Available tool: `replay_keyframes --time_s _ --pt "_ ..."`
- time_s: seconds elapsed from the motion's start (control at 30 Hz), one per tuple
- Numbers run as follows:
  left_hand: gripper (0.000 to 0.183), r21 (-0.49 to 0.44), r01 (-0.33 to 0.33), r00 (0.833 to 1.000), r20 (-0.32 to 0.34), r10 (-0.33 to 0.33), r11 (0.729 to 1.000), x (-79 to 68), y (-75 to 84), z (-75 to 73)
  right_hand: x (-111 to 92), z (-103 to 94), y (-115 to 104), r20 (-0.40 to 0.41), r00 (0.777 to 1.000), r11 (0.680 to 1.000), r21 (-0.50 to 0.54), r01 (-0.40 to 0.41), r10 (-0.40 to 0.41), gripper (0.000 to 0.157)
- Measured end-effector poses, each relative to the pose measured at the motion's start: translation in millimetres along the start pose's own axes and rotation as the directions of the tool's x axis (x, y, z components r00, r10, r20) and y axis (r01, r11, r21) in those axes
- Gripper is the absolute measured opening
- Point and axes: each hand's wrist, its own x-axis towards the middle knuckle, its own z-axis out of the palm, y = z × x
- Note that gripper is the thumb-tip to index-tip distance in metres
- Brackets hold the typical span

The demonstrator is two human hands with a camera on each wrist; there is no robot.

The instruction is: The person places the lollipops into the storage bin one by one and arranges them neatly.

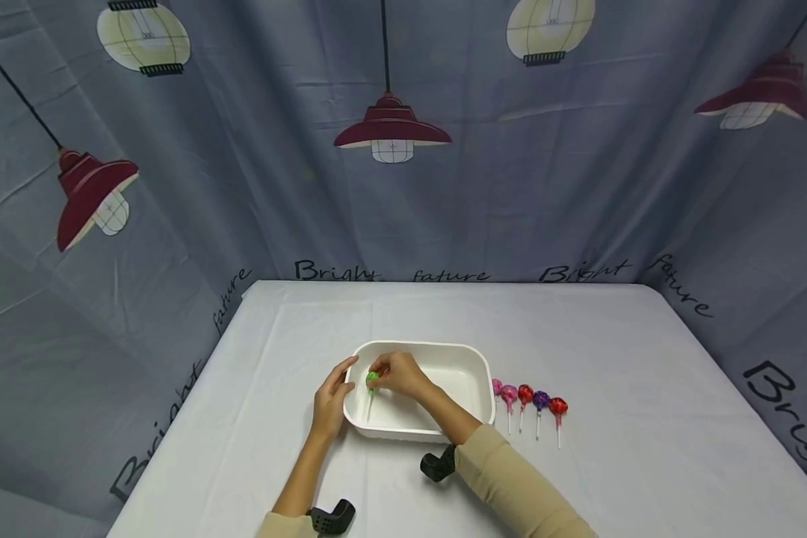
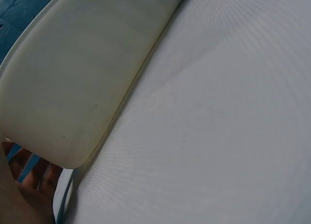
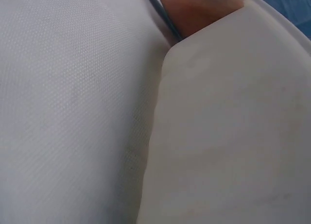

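Observation:
A white rectangular tray [image 1: 459, 379] sits on the table. Over its left end, my right hand [image 1: 401, 373] pinches a green lollipop [image 1: 373, 376] whose white stick points down toward the tray's near side. My left hand [image 1: 329, 400] touches the tray's left end from outside, fingers extended along the wall. The left wrist view shows the tray's outer wall [image 2: 92, 78] with the fingers of the left hand [image 2: 34, 180] behind its corner. In the right wrist view the tray's wall [image 3: 228, 131] fills the right side, and part of the right hand or wrist [image 3: 204, 10] shows above it.
Right of the tray lies a row of lollipops: a pink one [image 1: 509, 394], a red one [image 1: 525, 394], a purple one [image 1: 541, 400], another red one [image 1: 558, 406] and a partly hidden pink one [image 1: 497, 386]. A white cloth covers the table [image 1: 619, 359]; a lamp-printed curtain [image 1: 269, 187] hangs behind.

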Motion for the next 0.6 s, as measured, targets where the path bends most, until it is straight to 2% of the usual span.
replay_keyframes --time_s 0.13,0.23,0.4,0.6 --pt "0.043 -0.001 0.018 1.000 -0.002 -0.018 1.000 -0.6 0.2 1.0 7.0 6.5 20.9 -0.014 0.996 0.996 -0.020 0.083 -0.083 0.027" --pt "0.043 0.006 0.027 1.000 -0.005 -0.027 1.000 -0.5 0.4 1.0 9.2 8.2 24.4 -0.011 0.996 0.996 -0.023 0.088 -0.089 0.027" --pt "0.043 0.005 0.032 0.999 -0.010 -0.032 0.999 -0.2 0.0 0.0 4.1 4.7 5.0 -0.007 1.000 1.000 0.001 0.018 -0.018 0.025" --pt "0.043 -0.023 0.024 1.000 0.002 -0.024 0.999 -0.2 -0.4 1.6 0.9 2.7 -3.1 -0.007 1.000 0.998 -0.069 -0.015 0.015 0.024"
